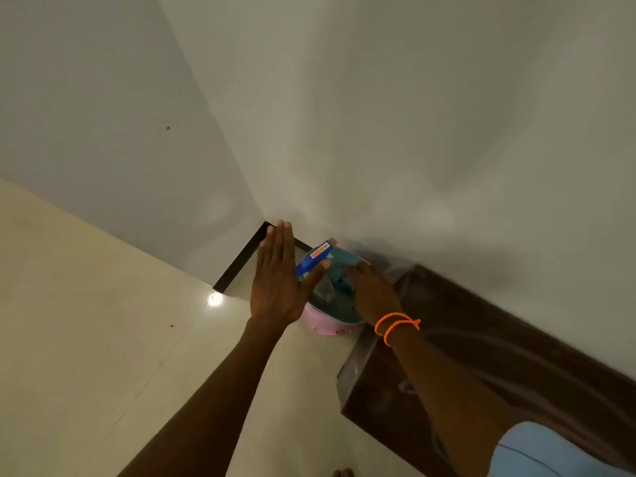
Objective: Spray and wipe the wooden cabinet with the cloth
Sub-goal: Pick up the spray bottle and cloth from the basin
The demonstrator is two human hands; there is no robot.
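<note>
A dark brown wooden cabinet [457, 339] runs along the wall at the lower right. Beside its left end, in the corner, a pink tub [323, 323] holds a spray bottle with a blue head [315, 258] and a teal cloth [339, 270]. My left hand [278, 280] is flat with fingers straight, just left of the spray head and partly in front of the tub. My right hand [370, 292], with orange bands at the wrist, reaches into the tub and rests on the cloth; whether its fingers grip the cloth is hidden.
Two white walls [378, 115] meet in the corner behind the tub. A dark skirting strip [241, 261] runs along the left wall's base. The floor is cream tile [86, 321] with a bright light reflection [215, 299]. My toes [343, 472] show at the bottom edge.
</note>
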